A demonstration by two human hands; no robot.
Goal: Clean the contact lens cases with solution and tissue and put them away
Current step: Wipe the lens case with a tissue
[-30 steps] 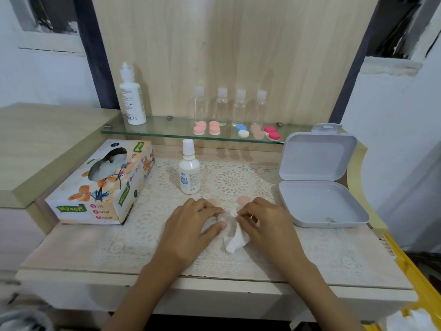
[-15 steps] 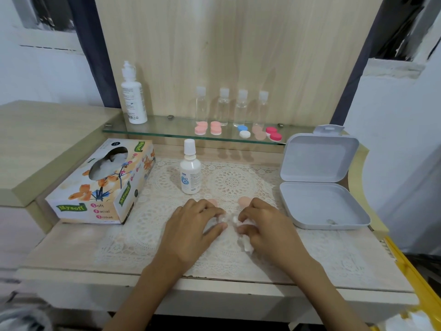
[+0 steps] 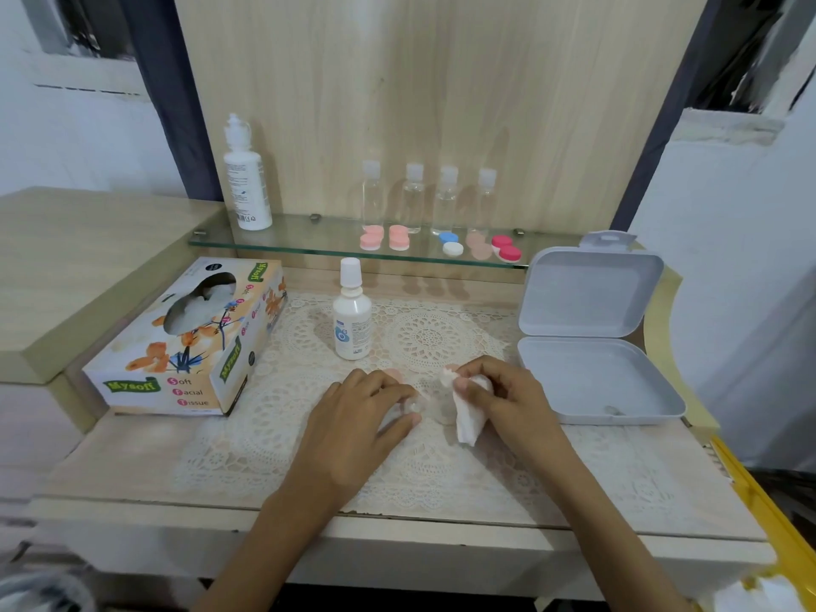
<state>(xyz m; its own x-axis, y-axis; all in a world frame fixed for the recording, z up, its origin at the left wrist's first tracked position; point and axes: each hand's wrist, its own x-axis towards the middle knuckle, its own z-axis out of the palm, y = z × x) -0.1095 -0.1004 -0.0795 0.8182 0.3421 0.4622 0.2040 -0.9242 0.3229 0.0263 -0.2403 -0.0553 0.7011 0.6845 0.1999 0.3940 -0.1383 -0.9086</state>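
Note:
A clear contact lens case [image 3: 430,404] lies on the lace mat between my hands. My left hand [image 3: 360,415] holds its left end with curled fingers and thumb. My right hand [image 3: 508,397] pinches a crumpled white tissue [image 3: 468,413] just to the right of the case. Two peach caps [image 3: 395,374] peek out behind my hands. A small white solution bottle [image 3: 352,318] stands capped behind them. Several more lens cases in pink [image 3: 372,238], blue and white [image 3: 450,243] and red [image 3: 508,249] sit on the glass shelf.
A tissue box [image 3: 185,342] lies at the left. An open grey plastic box [image 3: 587,337] sits at the right, lid up. On the glass shelf [image 3: 309,240] stand a tall white bottle [image 3: 246,178] and several small clear bottles [image 3: 430,198]. A lace mat [image 3: 424,461] covers the table.
My right hand has drawn the tissue a little to the right, off the case. My left hand has stayed on the case.

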